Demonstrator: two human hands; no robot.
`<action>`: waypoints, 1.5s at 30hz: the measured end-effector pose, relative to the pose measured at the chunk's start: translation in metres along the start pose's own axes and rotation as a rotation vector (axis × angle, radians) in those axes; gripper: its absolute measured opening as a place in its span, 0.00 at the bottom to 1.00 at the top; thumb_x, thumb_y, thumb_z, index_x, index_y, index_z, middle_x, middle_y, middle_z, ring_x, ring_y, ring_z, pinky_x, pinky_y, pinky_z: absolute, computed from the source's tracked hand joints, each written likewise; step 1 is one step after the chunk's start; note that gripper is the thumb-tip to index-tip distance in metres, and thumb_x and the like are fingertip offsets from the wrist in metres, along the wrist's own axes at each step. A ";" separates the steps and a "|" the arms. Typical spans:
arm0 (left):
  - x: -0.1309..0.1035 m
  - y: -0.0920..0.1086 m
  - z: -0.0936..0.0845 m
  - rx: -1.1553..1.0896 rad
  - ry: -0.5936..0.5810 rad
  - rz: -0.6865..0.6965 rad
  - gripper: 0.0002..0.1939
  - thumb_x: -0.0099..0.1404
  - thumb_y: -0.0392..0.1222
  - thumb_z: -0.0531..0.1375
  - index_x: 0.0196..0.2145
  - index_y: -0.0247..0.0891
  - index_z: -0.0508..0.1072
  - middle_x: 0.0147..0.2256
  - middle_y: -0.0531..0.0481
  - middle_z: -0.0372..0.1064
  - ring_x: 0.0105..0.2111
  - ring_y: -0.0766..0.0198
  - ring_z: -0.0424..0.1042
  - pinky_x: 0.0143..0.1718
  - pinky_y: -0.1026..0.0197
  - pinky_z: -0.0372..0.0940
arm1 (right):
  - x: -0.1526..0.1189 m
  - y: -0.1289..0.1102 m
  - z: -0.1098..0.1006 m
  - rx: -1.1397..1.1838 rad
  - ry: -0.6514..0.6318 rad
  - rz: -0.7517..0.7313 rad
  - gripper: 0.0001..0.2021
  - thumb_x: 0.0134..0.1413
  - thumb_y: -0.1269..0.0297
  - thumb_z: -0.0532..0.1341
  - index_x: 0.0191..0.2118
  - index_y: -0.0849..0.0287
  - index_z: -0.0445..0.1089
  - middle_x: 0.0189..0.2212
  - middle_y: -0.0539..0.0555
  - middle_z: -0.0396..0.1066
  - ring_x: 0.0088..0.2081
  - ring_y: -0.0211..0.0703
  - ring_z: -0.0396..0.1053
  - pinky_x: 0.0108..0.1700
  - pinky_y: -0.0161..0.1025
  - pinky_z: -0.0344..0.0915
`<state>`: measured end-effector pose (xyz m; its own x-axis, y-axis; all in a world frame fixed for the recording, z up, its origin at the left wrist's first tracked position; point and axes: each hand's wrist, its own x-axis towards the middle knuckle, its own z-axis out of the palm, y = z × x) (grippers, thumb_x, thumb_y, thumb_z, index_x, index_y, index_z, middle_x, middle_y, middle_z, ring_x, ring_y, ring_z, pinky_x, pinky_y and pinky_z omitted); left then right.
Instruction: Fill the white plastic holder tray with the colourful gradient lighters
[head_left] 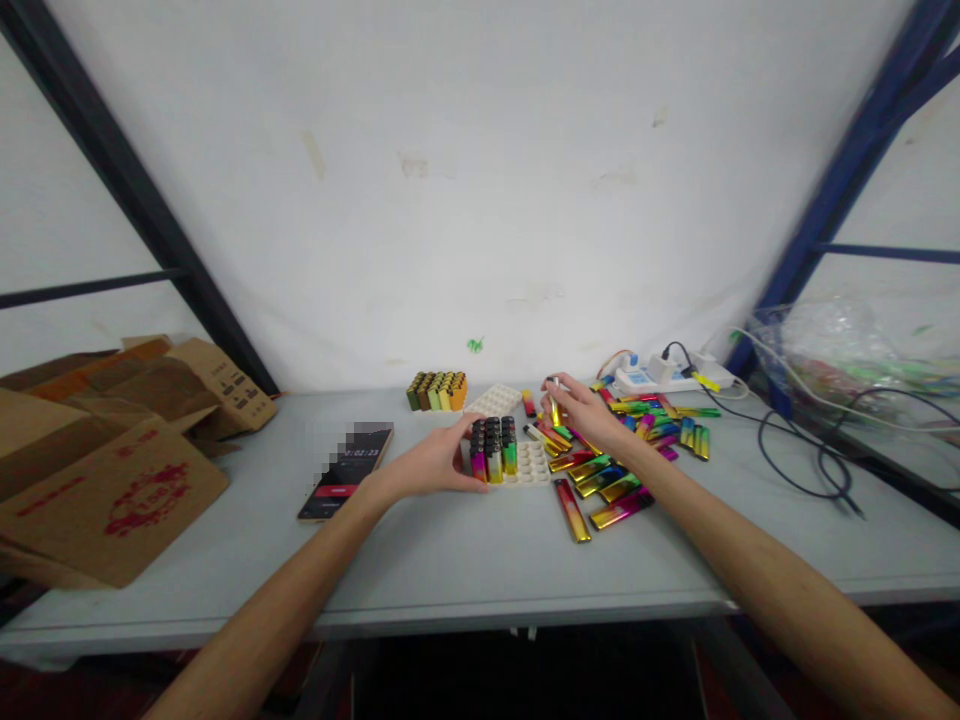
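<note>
loose lighters (619, 510) right of pale tray (534, 466): low right arm could nudge them. left hand (433, 460) curled around standing lighters (494, 455), holding their left end; uneven squeeze might tip the tall, tight rows. they're black-topped, shiny magenta, gold, green, upright at tray's left. right hand (583, 408) pinches gold lighter (556, 408) above the pile; slick sides may slip.

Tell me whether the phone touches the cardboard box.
Apart. The head view shows a strip of bare table between the phone and the box.
</note>
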<state>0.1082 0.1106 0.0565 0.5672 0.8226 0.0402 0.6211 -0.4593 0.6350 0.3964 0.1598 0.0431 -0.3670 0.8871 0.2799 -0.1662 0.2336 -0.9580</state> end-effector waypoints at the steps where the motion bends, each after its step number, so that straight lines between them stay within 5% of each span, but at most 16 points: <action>1: 0.000 0.000 0.000 0.000 0.003 0.002 0.48 0.54 0.52 0.74 0.65 0.41 0.57 0.40 0.49 0.75 0.31 0.58 0.74 0.31 0.59 0.68 | 0.000 0.001 0.002 0.005 -0.013 -0.001 0.20 0.59 0.42 0.65 0.41 0.53 0.65 0.24 0.42 0.61 0.22 0.33 0.60 0.25 0.31 0.60; 5: 0.000 0.001 0.000 -0.020 0.004 0.026 0.47 0.54 0.52 0.74 0.65 0.42 0.58 0.45 0.47 0.75 0.32 0.58 0.75 0.31 0.59 0.69 | -0.001 0.001 0.009 -0.108 0.055 -0.016 0.23 0.58 0.38 0.63 0.35 0.54 0.62 0.20 0.40 0.48 0.19 0.31 0.46 0.20 0.31 0.45; 14: -0.001 0.004 -0.001 -0.044 -0.006 0.018 0.45 0.55 0.51 0.74 0.64 0.43 0.58 0.42 0.48 0.76 0.31 0.58 0.75 0.30 0.59 0.69 | -0.002 0.003 0.008 -0.577 0.241 -0.068 0.25 0.59 0.42 0.53 0.19 0.53 0.52 0.14 0.46 0.50 0.19 0.35 0.50 0.23 0.37 0.46; 19: -0.001 0.005 -0.001 -0.024 0.002 0.009 0.45 0.54 0.50 0.74 0.63 0.41 0.59 0.42 0.48 0.75 0.32 0.57 0.75 0.32 0.58 0.69 | -0.002 0.002 0.011 -0.643 0.196 -0.109 0.20 0.58 0.48 0.51 0.19 0.54 0.54 0.15 0.47 0.53 0.21 0.37 0.53 0.24 0.37 0.48; 26: -0.001 0.003 0.000 -0.036 0.004 0.020 0.45 0.54 0.51 0.74 0.63 0.43 0.59 0.41 0.49 0.76 0.30 0.58 0.74 0.30 0.58 0.68 | -0.003 0.004 0.011 -0.684 0.213 -0.152 0.23 0.62 0.45 0.52 0.21 0.54 0.55 0.17 0.47 0.54 0.22 0.37 0.53 0.26 0.37 0.49; 33: -0.001 0.005 -0.001 -0.051 -0.005 0.030 0.44 0.54 0.51 0.73 0.63 0.42 0.59 0.41 0.48 0.76 0.32 0.57 0.75 0.31 0.58 0.69 | -0.011 0.000 0.016 -0.664 0.174 -0.188 0.18 0.68 0.44 0.55 0.38 0.55 0.64 0.21 0.44 0.62 0.24 0.38 0.59 0.29 0.35 0.55; 39: -0.001 0.006 -0.001 -0.043 -0.012 0.031 0.44 0.55 0.52 0.73 0.62 0.41 0.59 0.42 0.48 0.75 0.31 0.58 0.75 0.31 0.59 0.69 | -0.010 0.001 0.016 -0.789 0.110 -0.404 0.16 0.69 0.48 0.57 0.39 0.57 0.70 0.35 0.54 0.71 0.37 0.44 0.68 0.41 0.39 0.63; 45: -0.001 0.007 -0.001 -0.020 0.008 0.030 0.44 0.55 0.53 0.73 0.62 0.41 0.59 0.41 0.48 0.75 0.31 0.57 0.75 0.31 0.58 0.69 | -0.021 -0.018 0.026 -0.790 0.107 -0.311 0.21 0.70 0.45 0.54 0.33 0.56 0.68 0.24 0.49 0.68 0.27 0.40 0.65 0.33 0.37 0.58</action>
<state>0.1113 0.1069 0.0611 0.5810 0.8113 0.0651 0.5930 -0.4767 0.6490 0.3834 0.1266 0.0564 -0.3152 0.7601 0.5682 0.4560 0.6464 -0.6118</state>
